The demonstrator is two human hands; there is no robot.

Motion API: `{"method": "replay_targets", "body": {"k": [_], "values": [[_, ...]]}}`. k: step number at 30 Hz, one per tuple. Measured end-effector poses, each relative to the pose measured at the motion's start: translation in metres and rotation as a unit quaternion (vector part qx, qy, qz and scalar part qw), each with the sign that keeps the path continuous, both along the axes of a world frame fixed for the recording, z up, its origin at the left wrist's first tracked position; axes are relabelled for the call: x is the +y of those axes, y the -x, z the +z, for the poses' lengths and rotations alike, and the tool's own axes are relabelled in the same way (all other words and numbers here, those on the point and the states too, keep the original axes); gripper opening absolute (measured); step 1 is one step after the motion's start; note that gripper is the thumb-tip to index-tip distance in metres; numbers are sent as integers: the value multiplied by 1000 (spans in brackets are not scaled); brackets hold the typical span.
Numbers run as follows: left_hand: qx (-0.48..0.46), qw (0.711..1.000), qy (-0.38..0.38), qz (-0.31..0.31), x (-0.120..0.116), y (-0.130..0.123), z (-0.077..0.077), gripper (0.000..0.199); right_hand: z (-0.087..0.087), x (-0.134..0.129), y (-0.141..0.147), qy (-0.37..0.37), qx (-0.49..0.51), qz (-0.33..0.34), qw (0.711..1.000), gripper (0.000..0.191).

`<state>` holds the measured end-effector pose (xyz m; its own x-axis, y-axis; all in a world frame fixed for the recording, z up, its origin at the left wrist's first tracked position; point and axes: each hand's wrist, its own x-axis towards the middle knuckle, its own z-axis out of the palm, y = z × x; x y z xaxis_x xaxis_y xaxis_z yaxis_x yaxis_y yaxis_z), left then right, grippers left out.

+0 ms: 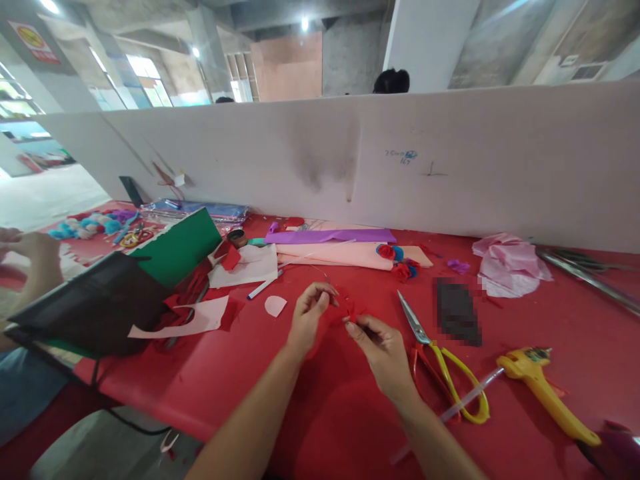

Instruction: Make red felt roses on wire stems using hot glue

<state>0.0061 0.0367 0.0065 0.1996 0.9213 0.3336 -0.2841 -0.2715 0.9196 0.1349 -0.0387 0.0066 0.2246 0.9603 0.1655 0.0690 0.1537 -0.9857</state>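
Observation:
Over the middle of the red table (235,380), my right hand (383,347) pinches a small red piece (351,316) between thumb and fingers. My left hand (311,317) is close by on the left, its thumb and fingers pressed together; what they hold, if anything, is too small to tell against the red surface. Scissors (423,339) with red and yellow handles lie open to the right of my right hand. A yellow glue gun (547,393) with a clear glue stick rests farther right.
A green board (175,250) with a black covering stands at left, beside another person's arm (43,267). Pale and purple paper strips (330,236), red and blue flowers (400,260) and crumpled pink paper (513,263) lie toward the white partition (250,160). A metal rod (595,280) lies at right.

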Motion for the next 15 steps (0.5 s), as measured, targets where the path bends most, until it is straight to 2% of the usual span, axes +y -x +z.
{"method": "replay_targets", "body": {"k": [4,9,15], "values": [[97,992,-13,82,-17,-15,-10,22,-7,1,0,-9,55,-25,998,17],[188,968,-50,157,-31,-18,-19,18,-11,4,-11,40,69,-65,995,16],[215,939,-105,247,-37,-9,-41,22,-26,4,-17,106,61,-101,987,16]]}}
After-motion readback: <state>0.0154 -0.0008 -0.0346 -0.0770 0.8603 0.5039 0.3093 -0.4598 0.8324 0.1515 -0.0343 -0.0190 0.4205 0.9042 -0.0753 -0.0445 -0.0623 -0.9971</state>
